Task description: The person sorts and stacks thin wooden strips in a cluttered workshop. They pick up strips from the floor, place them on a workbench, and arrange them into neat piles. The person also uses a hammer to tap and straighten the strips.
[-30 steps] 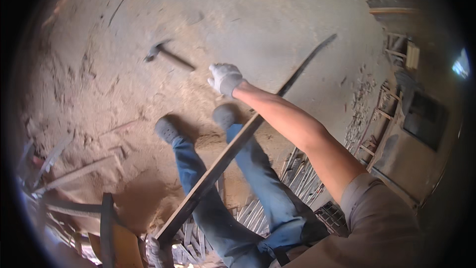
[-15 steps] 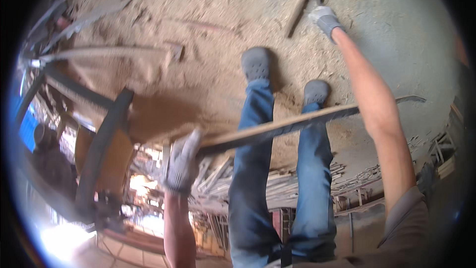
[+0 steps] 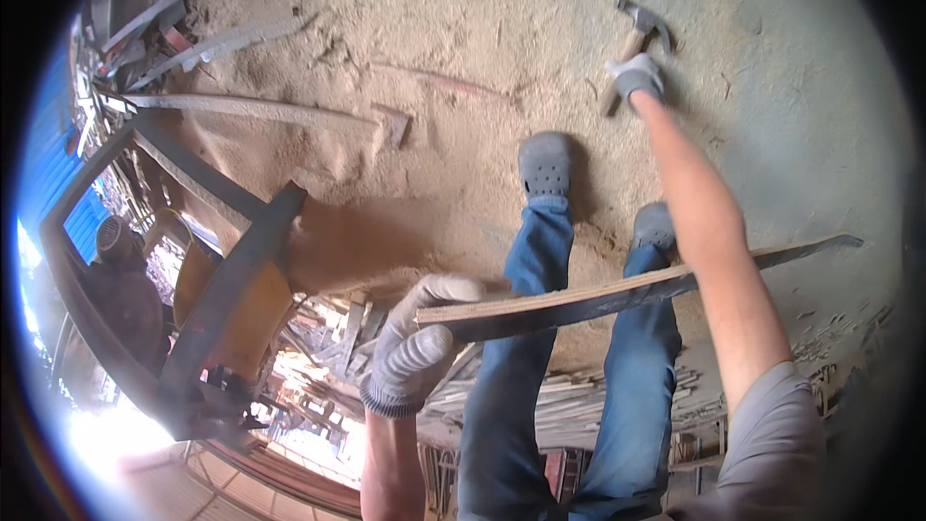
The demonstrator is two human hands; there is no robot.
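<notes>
Over floor [image 3: 463, 0]: plank [image 3: 569, 305], long axis left-right, right end angled farther out; left hand [image 3: 407, 355] fingers clenched on left end. Hammer [image 3: 634, 43] near visible floor's far edge, head pointing away; right hand [image 3: 638, 75] fingers wrapped round handle.

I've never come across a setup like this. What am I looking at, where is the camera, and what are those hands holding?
There is no machine arm here: these are a person's own gloved hands. A wide fisheye camera on the head looks down, so straight edges bend. The left hand grips one end of a long wooden board, which crosses in front of the jeans. The right hand is at the handle of a claw hammer; how tightly is too small to tell. Sawdust covers much of the floor around the grey clogs.
</notes>
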